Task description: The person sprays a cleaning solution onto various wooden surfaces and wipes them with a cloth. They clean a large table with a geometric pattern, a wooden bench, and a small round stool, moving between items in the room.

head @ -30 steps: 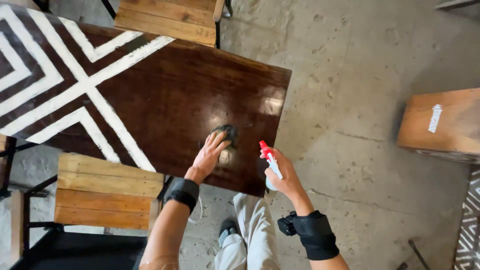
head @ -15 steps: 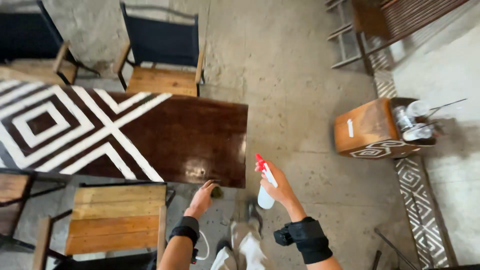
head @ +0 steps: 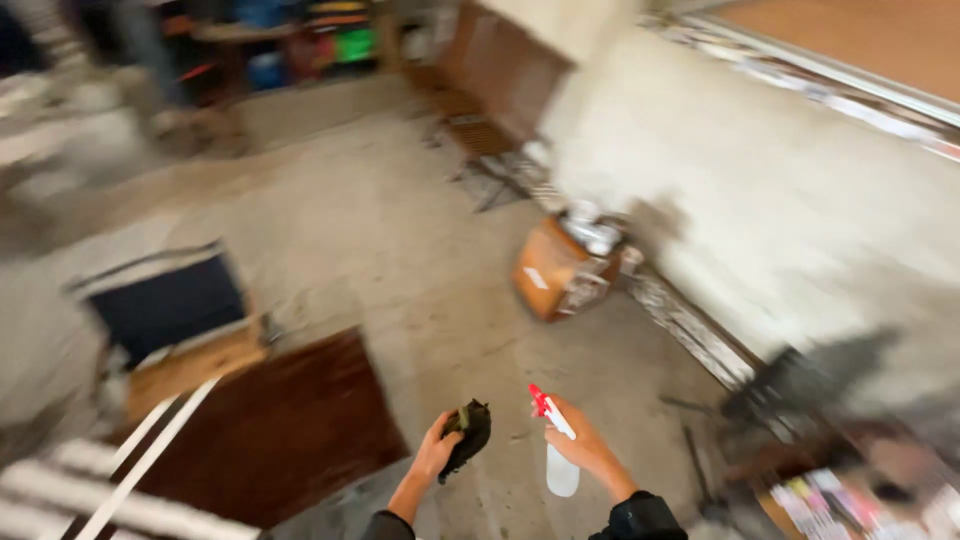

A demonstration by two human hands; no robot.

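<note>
- Dark cloth: bunched in the left hand, fingers clamped round it, held in the air off the tabletop's near right corner, not touching the wood.
- Head view, blurred w/ motion. Spray bottle, white body w/ red nozzle, sits in the right hand; fingers wrapped on its neck, nozzle pointing up-left. Both hands low centre, near each other but apart.
- Tabletop: dark brown wood w/ white stripe pattern at far left. Its near part shows bare brown wood; can't tell through the blur if it is wet, streaked or clean.
- Progress, as a judgement: w/ cloth and bottle both lifted clear of the wood, wiping looks paused or finished at this corner; the striped end can't be judged.
- Around: wooden chair w/ dark back beside the tabletop, small wooden stool-like box by the pale wall, grey concrete floor between.
</note>
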